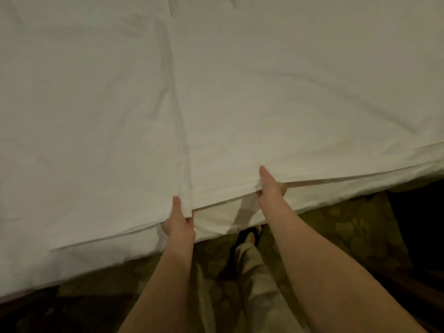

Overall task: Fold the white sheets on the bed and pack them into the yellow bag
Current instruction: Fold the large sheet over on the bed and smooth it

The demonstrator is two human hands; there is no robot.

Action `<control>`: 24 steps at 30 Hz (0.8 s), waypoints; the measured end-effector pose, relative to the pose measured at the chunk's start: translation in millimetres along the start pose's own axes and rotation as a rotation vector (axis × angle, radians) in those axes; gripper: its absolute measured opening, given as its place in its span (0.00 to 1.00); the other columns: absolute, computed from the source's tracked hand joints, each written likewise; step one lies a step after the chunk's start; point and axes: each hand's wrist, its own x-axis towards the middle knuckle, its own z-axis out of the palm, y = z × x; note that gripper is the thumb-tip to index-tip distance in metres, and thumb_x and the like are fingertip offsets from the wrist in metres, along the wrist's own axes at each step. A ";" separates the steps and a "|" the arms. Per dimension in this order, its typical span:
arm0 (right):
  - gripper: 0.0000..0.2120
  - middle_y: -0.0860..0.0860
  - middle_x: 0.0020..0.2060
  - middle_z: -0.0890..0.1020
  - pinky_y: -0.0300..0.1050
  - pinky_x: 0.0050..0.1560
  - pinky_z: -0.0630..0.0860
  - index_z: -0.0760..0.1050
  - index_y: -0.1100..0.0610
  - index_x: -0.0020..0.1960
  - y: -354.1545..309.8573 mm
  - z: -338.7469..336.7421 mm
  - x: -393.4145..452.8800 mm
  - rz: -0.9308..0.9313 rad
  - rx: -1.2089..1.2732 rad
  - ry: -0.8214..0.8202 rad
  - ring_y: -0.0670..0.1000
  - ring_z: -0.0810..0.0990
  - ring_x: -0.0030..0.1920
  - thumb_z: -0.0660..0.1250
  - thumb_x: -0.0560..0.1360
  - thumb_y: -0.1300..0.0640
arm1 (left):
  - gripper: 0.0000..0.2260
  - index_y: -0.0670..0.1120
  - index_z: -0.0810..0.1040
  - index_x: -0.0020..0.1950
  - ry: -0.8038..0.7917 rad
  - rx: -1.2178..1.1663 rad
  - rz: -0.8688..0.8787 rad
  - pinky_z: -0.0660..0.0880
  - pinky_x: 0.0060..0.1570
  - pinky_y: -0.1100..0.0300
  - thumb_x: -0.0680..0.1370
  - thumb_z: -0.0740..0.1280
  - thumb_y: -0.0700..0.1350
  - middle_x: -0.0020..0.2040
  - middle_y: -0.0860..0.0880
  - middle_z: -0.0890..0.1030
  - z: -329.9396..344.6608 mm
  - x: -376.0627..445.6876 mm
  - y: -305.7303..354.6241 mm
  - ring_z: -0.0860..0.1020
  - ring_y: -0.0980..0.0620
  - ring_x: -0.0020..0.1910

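Observation:
A white sheet (264, 97) lies spread over the bed and fills most of the view, with a long crease running down its middle. My left hand (179, 218) pinches the sheet's near edge, thumb on top and fingers underneath. My right hand (270, 186) grips the same edge a little further right, thumb on top too. Below that edge a second white layer (216, 224) shows along the bed's side. The yellow bag is not in view.
The bed's near edge (96, 255) runs diagonally from lower left to upper right. A patterned green carpet (348, 227) lies below it. My trouser leg (252, 272) and a dark sandal (247, 234) stand between my arms, close to the bed.

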 end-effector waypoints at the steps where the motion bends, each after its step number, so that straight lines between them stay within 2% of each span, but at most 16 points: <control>1: 0.30 0.56 0.56 0.79 0.54 0.58 0.78 0.71 0.63 0.66 1.4 -2.4 -1.1 -0.010 -0.055 0.044 0.56 0.80 0.54 0.77 0.68 0.56 | 0.23 0.41 0.70 0.68 0.010 0.075 0.000 0.77 0.45 0.66 0.77 0.70 0.49 0.62 0.47 0.75 -3.7 -3.0 -0.5 0.76 0.48 0.58; 3: 0.32 0.57 0.58 0.78 0.53 0.58 0.78 0.68 0.64 0.68 6.4 -10.8 2.6 0.002 -0.125 0.059 0.57 0.79 0.55 0.76 0.70 0.56 | 0.19 0.43 0.69 0.68 -0.082 0.011 -0.098 0.75 0.39 0.71 0.80 0.64 0.51 0.63 0.45 0.74 -9.2 8.2 -4.6 0.75 0.46 0.61; 4: 0.31 0.59 0.57 0.78 0.54 0.56 0.79 0.67 0.64 0.68 6.7 -13.6 3.6 0.014 -0.153 0.059 0.57 0.79 0.55 0.75 0.70 0.56 | 0.17 0.48 0.72 0.64 -0.160 0.002 -0.181 0.76 0.41 0.72 0.79 0.64 0.56 0.60 0.44 0.75 -9.2 12.6 -5.7 0.76 0.48 0.59; 5: 0.29 0.60 0.56 0.78 0.54 0.53 0.80 0.67 0.64 0.67 5.5 -18.2 5.1 0.031 -0.196 0.043 0.58 0.80 0.53 0.74 0.71 0.56 | 0.16 0.55 0.75 0.55 -0.155 0.007 -0.238 0.76 0.48 0.70 0.75 0.66 0.63 0.58 0.45 0.77 -12.8 18.2 -2.2 0.77 0.51 0.56; 6: 0.26 0.61 0.54 0.80 0.53 0.50 0.81 0.69 0.66 0.65 4.4 -22.5 11.1 0.033 -0.282 0.026 0.59 0.81 0.50 0.73 0.71 0.57 | 0.20 0.55 0.78 0.48 -0.173 0.073 -0.218 0.76 0.56 0.65 0.69 0.69 0.69 0.60 0.45 0.77 -16.1 22.5 -0.6 0.77 0.52 0.54; 7: 0.23 0.61 0.50 0.82 0.53 0.46 0.82 0.72 0.67 0.61 1.1 -28.2 12.7 0.054 -0.447 -0.015 0.59 0.82 0.47 0.71 0.71 0.55 | 0.20 0.53 0.80 0.46 -0.130 0.035 -0.168 0.75 0.60 0.59 0.68 0.70 0.68 0.62 0.46 0.78 -16.6 23.3 4.6 0.77 0.53 0.54; 8: 0.21 0.61 0.44 0.83 0.50 0.42 0.83 0.75 0.69 0.56 1.5 -34.9 15.5 0.062 -0.624 -0.059 0.58 0.84 0.41 0.70 0.71 0.54 | 0.14 0.51 0.79 0.46 -0.121 -0.030 -0.089 0.75 0.61 0.55 0.73 0.70 0.61 0.62 0.47 0.78 -21.4 23.3 11.2 0.78 0.53 0.51; 10: 0.15 0.58 0.30 0.83 0.41 0.31 0.80 0.77 0.68 0.43 0.2 -45.5 1.9 0.162 -0.925 -0.232 0.54 0.82 0.29 0.68 0.73 0.54 | 0.06 0.50 0.76 0.47 -0.075 -0.147 -0.054 0.73 0.62 0.57 0.79 0.65 0.51 0.63 0.50 0.78 -35.1 27.3 28.9 0.78 0.54 0.45; 12: 0.15 0.55 0.27 0.82 0.38 0.29 0.75 0.75 0.63 0.39 1.8 -46.3 -14.0 0.299 -1.237 -0.454 0.51 0.80 0.25 0.64 0.77 0.53 | 0.06 0.51 0.75 0.47 0.007 -0.161 -0.019 0.77 0.52 0.62 0.80 0.63 0.52 0.65 0.51 0.77 -52.1 31.3 54.8 0.78 0.55 0.44; 14: 0.16 0.53 0.27 0.82 0.35 0.27 0.73 0.73 0.61 0.38 -2.3 -27.0 -33.3 0.367 -1.484 -0.577 0.48 0.80 0.24 0.60 0.79 0.52 | 0.06 0.52 0.75 0.47 0.066 -0.171 -0.001 0.79 0.42 0.62 0.79 0.64 0.53 0.61 0.53 0.79 -75.2 38.4 89.5 0.79 0.55 0.50; 15: 0.15 0.53 0.26 0.81 0.34 0.24 0.72 0.73 0.61 0.38 -3.5 -10.0 -39.8 0.363 -1.528 -0.601 0.48 0.79 0.23 0.58 0.80 0.54 | 0.05 0.52 0.75 0.48 0.096 -0.161 0.023 0.79 0.45 0.61 0.79 0.64 0.53 0.58 0.53 0.79 -85.1 43.3 108.4 0.78 0.54 0.57; 16: 0.15 0.54 0.27 0.81 0.33 0.23 0.72 0.73 0.62 0.38 -4.6 10.3 -48.7 0.301 -1.549 -0.623 0.48 0.79 0.23 0.57 0.80 0.56 | 0.05 0.53 0.75 0.50 0.103 -0.129 0.052 0.78 0.51 0.59 0.78 0.65 0.53 0.58 0.53 0.79 -94.2 52.4 125.1 0.77 0.53 0.61; 18: 0.15 0.55 0.31 0.81 0.37 0.30 0.76 0.75 0.63 0.38 -2.1 57.0 -64.1 0.012 -1.616 -0.651 0.51 0.81 0.28 0.57 0.79 0.58 | 0.06 0.54 0.75 0.54 0.097 -0.078 0.050 0.73 0.62 0.54 0.78 0.65 0.53 0.64 0.52 0.77 -110.7 64.6 159.0 0.74 0.51 0.65; 21: 0.12 0.57 0.37 0.84 0.49 0.45 0.81 0.79 0.62 0.41 16.1 124.6 -83.2 -0.530 -1.521 -0.599 0.56 0.84 0.40 0.61 0.76 0.57 | 0.09 0.52 0.74 0.56 0.065 0.042 0.051 0.70 0.64 0.53 0.78 0.65 0.53 0.69 0.51 0.73 -125.2 72.8 195.3 0.73 0.50 0.66; 22: 0.10 0.57 0.41 0.84 0.50 0.48 0.80 0.79 0.61 0.44 24.9 143.6 -89.6 -0.614 -1.480 -0.598 0.57 0.83 0.43 0.62 0.75 0.56 | 0.09 0.50 0.74 0.56 0.084 0.065 0.041 0.69 0.65 0.53 0.80 0.63 0.52 0.70 0.50 0.71 -128.0 75.0 203.3 0.71 0.49 0.67; 24: 0.09 0.55 0.48 0.82 0.47 0.50 0.76 0.77 0.58 0.50 43.9 176.9 -101.7 -0.694 -1.484 -0.605 0.56 0.80 0.49 0.61 0.76 0.54 | 0.14 0.46 0.71 0.64 0.119 0.145 0.073 0.65 0.68 0.51 0.83 0.56 0.51 0.71 0.50 0.67 -129.9 80.9 221.3 0.68 0.49 0.68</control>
